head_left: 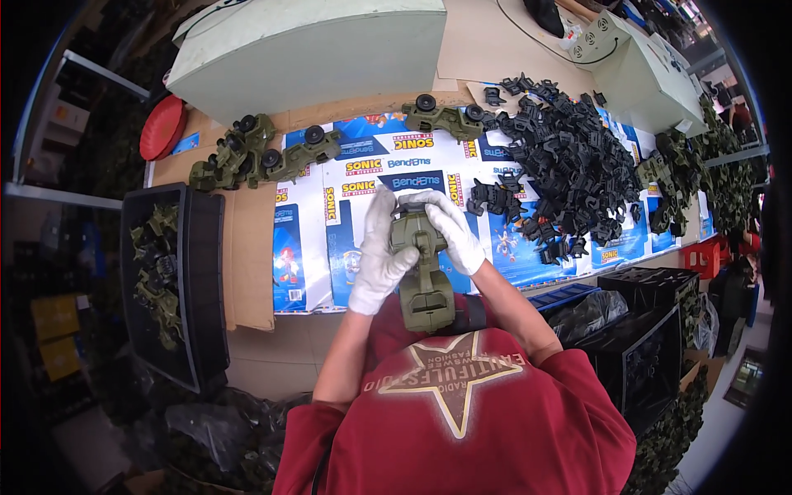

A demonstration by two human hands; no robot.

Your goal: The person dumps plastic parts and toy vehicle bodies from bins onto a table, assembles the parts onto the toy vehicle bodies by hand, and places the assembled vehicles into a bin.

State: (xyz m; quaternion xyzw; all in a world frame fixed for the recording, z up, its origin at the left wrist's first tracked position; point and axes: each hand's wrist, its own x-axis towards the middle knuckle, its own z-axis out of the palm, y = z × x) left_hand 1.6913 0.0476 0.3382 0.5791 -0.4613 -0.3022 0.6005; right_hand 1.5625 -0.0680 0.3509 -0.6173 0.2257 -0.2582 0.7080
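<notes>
Both gloved hands grip olive toy vehicle (422, 268) at table near edge: left hand (379, 256) steadies body, right hand (452, 229) should press top part squarely.

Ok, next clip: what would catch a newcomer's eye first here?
First the two white-gloved hands at the centre, the left hand and right hand, gripping an olive-green toy vehicle body over the table edge. Next the big heap of small black plastic parts spread to the right on flattened blue-and-white cartons. Finished green toy vehicles sit at the upper left, above a black bin of green pieces.
</notes>
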